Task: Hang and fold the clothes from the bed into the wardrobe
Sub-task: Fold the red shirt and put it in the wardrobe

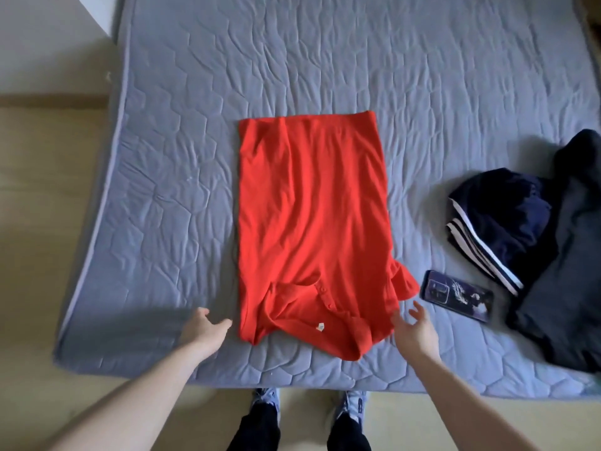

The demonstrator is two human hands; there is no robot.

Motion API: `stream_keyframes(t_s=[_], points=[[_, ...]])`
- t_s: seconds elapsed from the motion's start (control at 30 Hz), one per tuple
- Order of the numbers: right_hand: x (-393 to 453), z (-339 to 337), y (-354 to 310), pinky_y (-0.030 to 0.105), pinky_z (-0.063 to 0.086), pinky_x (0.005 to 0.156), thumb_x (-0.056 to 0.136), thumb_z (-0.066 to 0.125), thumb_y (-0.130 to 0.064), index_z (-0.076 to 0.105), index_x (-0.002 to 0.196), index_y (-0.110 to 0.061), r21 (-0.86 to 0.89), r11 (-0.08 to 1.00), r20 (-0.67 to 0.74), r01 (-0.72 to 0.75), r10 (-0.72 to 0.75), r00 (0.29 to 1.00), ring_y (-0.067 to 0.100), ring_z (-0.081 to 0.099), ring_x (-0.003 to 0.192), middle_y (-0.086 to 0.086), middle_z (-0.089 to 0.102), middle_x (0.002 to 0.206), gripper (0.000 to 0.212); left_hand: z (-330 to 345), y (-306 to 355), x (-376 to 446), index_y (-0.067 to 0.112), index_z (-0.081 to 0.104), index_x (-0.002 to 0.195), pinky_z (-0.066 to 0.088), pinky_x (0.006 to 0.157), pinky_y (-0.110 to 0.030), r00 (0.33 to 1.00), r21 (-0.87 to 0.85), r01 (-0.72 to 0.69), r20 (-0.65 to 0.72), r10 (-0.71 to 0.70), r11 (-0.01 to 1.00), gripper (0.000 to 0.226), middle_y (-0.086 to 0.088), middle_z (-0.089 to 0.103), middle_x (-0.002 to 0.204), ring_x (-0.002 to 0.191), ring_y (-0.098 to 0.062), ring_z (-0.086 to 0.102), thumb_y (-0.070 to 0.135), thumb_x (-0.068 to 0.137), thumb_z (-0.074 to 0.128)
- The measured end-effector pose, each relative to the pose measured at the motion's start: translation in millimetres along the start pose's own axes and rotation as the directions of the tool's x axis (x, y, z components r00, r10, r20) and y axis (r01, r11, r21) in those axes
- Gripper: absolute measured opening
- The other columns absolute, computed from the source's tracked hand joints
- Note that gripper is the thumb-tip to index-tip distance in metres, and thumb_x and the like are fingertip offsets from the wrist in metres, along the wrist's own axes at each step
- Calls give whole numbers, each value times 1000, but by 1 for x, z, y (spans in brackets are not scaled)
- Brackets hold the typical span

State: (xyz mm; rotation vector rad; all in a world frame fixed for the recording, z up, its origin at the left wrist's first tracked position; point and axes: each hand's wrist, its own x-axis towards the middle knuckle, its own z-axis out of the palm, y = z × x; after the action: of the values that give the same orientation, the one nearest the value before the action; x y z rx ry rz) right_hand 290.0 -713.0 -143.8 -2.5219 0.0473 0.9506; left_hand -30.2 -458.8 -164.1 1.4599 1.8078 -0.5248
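A red polo shirt [312,222] lies flat on the grey quilted mattress [162,190], folded into a long strip with its collar nearest me. My left hand [205,327] hovers just left of the collar end, fingers relaxed and holding nothing. My right hand [414,330] is held just right of the collar, palm turned inward, fingers spread, also holding nothing. Neither hand touches the shirt. No wardrobe is in view.
A phone in a dark patterned case [457,294] lies right of the shirt. Folded navy shorts with white stripes [494,222] and a dark garment [566,271] sit at the right edge. Wooden floor [39,222] lies left of the mattress; my feet stand at its near edge.
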Motion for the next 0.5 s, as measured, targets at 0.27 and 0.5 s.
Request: stream_keyframes(t_s=[0.27, 0.5], points=[[70, 38, -14, 53, 57, 88, 90, 68, -27, 66, 111, -8, 256, 948, -38, -187, 203, 978, 35, 68, 80, 18, 70, 91, 28, 53, 3, 27, 21, 70, 116, 52, 60, -24, 986, -409, 32, 161, 38, 912, 33, -4, 78, 105, 82, -13, 70, 30, 85, 77], [35, 3, 17, 47, 50, 96, 96, 58, -30, 71, 103, -11, 244, 954, -414, -176, 266, 871, 41, 66, 102, 18, 73, 100, 24, 37, 31, 11, 12, 76, 97, 50, 77, -34, 963, -605, -53, -240, -119, 794, 12, -7, 76, 87, 99, -33, 70, 22, 90, 71]])
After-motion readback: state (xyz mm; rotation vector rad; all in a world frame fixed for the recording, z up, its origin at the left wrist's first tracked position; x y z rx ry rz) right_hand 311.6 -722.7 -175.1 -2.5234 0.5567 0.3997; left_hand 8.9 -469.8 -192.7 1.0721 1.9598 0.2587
